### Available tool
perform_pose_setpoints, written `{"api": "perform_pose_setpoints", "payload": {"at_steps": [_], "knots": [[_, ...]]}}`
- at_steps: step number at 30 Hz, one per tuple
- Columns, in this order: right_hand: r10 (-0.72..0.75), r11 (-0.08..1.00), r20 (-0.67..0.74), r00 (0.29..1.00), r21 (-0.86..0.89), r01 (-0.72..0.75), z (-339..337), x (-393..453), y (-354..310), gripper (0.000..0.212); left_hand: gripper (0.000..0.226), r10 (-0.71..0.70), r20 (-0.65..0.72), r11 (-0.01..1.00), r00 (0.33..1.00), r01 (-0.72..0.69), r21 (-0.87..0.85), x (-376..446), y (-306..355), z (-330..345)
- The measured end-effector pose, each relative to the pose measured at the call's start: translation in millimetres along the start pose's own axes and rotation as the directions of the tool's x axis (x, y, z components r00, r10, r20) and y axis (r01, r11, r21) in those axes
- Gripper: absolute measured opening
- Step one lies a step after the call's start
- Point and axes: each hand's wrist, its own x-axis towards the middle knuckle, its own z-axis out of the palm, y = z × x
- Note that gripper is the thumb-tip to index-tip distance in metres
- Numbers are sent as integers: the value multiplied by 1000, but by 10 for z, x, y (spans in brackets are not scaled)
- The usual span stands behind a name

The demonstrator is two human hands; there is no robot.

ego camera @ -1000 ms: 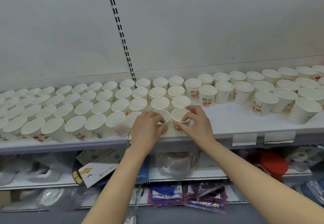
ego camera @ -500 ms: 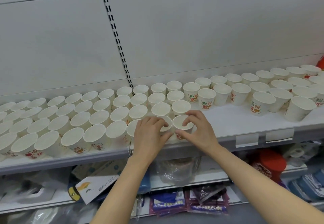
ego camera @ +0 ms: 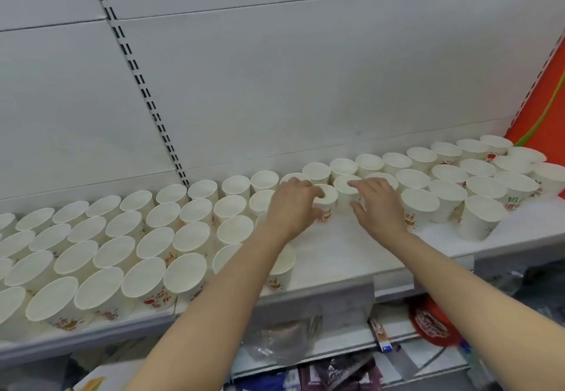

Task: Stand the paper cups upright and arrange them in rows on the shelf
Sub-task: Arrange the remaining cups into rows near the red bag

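Note:
Several white paper cups with red print stand upright on the white shelf [ego camera: 336, 256]. Tight rows of cups [ego camera: 122, 247] fill the left part, and a looser group of cups [ego camera: 477, 176] stands at the right. My left hand [ego camera: 292, 210] grips a cup [ego camera: 328, 199] by its rim in the middle of the shelf. Beside it, my right hand [ego camera: 380, 205] holds the neighbouring cup [ego camera: 345, 187], fingers over the rim and thumb on its side. My left forearm hides part of the front-row cups.
The grey back panel has a slotted upright [ego camera: 146, 100]. An orange panel [ego camera: 547, 100] closes the shelf's right end. A lower shelf holds bagged goods and a red packet [ego camera: 434, 323]. A bare strip of shelf lies in front of my hands.
Both hands have let go of the two front-row cups and moved back and right onto two cups farther in. The camera has turned to the right.

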Motion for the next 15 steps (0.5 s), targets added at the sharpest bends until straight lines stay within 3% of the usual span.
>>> {"api": "perform_pose_setpoints", "payload": {"at_steps": [2,5,9,13,15], "knots": [[-70,996,96,993,-53,75,62,159,158,40,38,12,90,995,996,-20,93,206,89,144],[-118,988,192,974,-80,135,139,293,246,26,22,-25,126,985,992,3,173,254,78,263],[-247,966,131,960,-45,255,124,221,378,3,17,-13,112,991,994,-2,136,30,29,287],[-333,939,61,941,107,326,10,-17,434,9,19,42,121,994,992,-53,94,-175,63,209],[-315,941,57,947,149,304,-51,-40,407,23,29,52,119,998,992,-54,17,-188,93,145]]}}
